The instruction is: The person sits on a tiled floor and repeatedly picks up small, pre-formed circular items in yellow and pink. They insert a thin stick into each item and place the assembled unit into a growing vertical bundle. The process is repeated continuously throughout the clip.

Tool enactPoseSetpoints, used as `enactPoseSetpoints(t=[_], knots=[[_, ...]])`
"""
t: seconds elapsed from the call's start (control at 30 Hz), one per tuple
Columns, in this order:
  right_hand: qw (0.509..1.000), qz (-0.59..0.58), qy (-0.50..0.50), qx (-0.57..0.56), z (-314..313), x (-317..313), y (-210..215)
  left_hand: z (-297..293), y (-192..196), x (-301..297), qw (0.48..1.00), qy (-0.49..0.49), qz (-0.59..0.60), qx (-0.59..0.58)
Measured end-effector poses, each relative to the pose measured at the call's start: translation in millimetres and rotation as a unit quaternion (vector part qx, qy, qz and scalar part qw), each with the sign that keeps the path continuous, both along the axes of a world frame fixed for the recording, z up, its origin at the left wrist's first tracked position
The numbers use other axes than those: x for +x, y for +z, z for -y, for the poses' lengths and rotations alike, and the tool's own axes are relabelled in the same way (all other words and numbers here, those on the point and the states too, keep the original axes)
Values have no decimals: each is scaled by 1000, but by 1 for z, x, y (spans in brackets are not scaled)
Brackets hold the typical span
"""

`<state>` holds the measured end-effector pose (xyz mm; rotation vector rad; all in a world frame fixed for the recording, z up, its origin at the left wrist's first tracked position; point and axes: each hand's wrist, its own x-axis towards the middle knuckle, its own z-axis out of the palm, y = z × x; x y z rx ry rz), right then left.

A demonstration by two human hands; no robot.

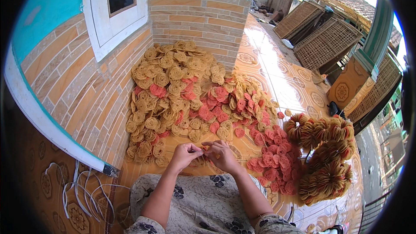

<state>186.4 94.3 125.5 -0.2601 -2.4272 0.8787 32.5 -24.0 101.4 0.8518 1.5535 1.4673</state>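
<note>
Above my patterned lap, my left hand [186, 155] and my right hand [220, 154] are close together, fingertips nearly meeting. Both are closed in a pinch. What lies between the fingers is too small to make out. Right in front of them spreads a big heap of round, lacy discs that look like dried crackers, mostly tan [173, 67], with coral-pink ones [208, 112] mixed in. A pile of pink discs [277, 160] lies to the right of my right hand. Beyond it sit thick bundles of tan discs [325, 182], packed edge to edge.
Loose white strips [82, 190] lie on the patterned tile floor at the left. A stone-clad wall [195, 15] and a white-framed door [115, 21] stand behind the heap. Woven racks [327, 43] lean at the far right near a tiled pillar [351, 82].
</note>
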Motion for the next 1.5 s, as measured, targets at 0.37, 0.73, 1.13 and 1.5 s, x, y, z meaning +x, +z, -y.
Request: enactPoseSetpoints(t=[0.37,0.73,1.13,1.5], knots=[[990,16,-67,-122,5,-6,-12,-15,-10,19,823,169,-510,186],[936,26,-63,-346,0,-14,-44,-17,-27,18,871,198,-401,204],[856,-78,-130,-495,7,-24,-51,-13,-14,21,824,175,-521,139],[920,-47,-342,-183,-38,-15,-91,24,-12,29,833,157,-530,-35]])
